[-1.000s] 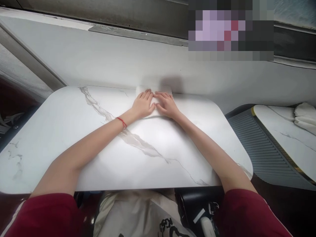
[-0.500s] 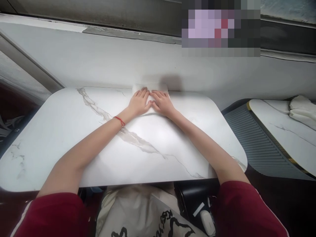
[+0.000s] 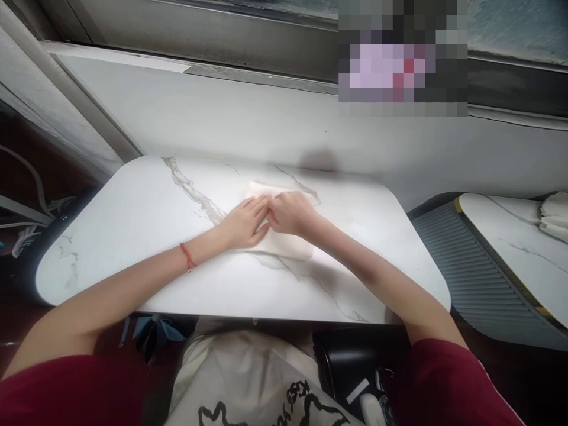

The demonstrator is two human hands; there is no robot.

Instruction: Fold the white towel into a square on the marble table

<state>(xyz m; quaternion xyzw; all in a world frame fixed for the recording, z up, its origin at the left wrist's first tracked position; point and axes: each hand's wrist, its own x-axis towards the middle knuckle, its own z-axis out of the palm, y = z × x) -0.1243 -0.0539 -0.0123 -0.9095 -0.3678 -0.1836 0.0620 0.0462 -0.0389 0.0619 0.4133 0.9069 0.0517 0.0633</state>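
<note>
A white folded cloth point(image 3: 284, 245) lies flat on the middle of a white marble-patterned table point(image 3: 368, 248). My left hand point(image 3: 246, 223) rests on the cloth's left part, its fingers stretched out and the palm down. A red cord bracelet circles the left wrist. Against its fingertips is my right hand point(image 3: 290, 213), with the fingers curled in and closed on the cloth. The fingertips of the right hand are partly hidden beneath it.
Behind the table rises a white wall point(image 3: 213, 118) below a window ledge. At the right stands another marble-patterned table point(image 3: 501, 225) with a whitish cloth point(image 3: 554, 219) on it. A black bag point(image 3: 350, 361) is below the front edge.
Both hands and the cloth have come from the table's back edge toward me. My right hand has gone from flat to curled, while my left stays flat. The view has shifted slightly.
</note>
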